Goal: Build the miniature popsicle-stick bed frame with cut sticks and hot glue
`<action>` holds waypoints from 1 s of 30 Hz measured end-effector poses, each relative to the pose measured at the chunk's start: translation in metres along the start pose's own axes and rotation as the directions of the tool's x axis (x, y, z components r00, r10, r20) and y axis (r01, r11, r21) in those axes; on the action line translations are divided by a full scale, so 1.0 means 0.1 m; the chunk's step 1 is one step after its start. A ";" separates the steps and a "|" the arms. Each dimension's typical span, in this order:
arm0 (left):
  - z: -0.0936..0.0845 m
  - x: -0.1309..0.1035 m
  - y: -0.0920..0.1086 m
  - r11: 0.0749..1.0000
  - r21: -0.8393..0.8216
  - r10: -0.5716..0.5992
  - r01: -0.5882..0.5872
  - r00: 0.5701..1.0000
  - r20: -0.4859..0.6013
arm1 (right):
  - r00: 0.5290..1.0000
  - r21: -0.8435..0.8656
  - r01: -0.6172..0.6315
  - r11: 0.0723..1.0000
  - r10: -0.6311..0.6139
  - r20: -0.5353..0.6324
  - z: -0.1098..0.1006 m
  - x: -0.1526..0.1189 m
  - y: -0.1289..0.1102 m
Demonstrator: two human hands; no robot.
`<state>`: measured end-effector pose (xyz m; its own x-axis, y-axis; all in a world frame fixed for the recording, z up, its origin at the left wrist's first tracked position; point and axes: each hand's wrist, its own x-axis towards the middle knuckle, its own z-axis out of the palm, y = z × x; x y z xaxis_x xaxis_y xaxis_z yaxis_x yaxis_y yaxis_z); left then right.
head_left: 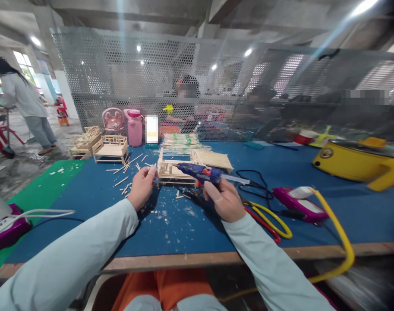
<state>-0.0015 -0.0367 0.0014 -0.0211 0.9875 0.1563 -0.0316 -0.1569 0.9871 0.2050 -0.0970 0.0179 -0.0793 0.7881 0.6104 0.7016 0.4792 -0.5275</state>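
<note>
My right hand (225, 199) is wrapped round a blue hot glue gun (200, 172) with a glue stick out of its back. Its nozzle points left, over a small wooden stick-built miniature bed frame (175, 175) on the blue table. At the frame's left end, my left hand (142, 185) pinches with thumb and forefinger. Whether it grips the frame's corner post or a separate stick is too small to make out. A flat wooden panel (214, 160) lies just behind the frame on the right. Loose short sticks (127, 166) are scattered left of it.
Finished-looking miniature benches (111, 149) stand at the back left, near a pink bottle (135, 129) and a phone (152, 128). Bundled sticks (180, 141) lie behind. Red-and-yellow-handled pliers (274, 224), a purple power strip (300, 205) and a yellow electric pot (352, 166) occupy the right. A person (25, 99) stands left.
</note>
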 end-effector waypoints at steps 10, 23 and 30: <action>0.00 0.01 -0.02 1.000 -0.002 -0.006 0.006 1.000 0.014 | 0.993 -0.100 0.115 0.988 -0.111 0.045 0.08 0.03 0.00; 0.00 0.02 -0.05 1.000 0.005 0.001 -0.001 1.000 0.014 | 0.997 -0.134 0.071 0.988 -0.067 0.034 0.07 0.04 -0.02; 0.00 0.03 -0.06 1.000 -0.004 0.014 -0.014 1.000 0.024 | 1.000 -0.099 0.017 0.995 -0.015 0.013 0.04 0.01 -0.03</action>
<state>-0.0017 -0.0332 -0.0039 0.0025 0.9853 0.1706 -0.0352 -0.1704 0.9847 0.2004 -0.0960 0.0178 -0.0995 0.7857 0.6106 0.7666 0.4517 -0.4563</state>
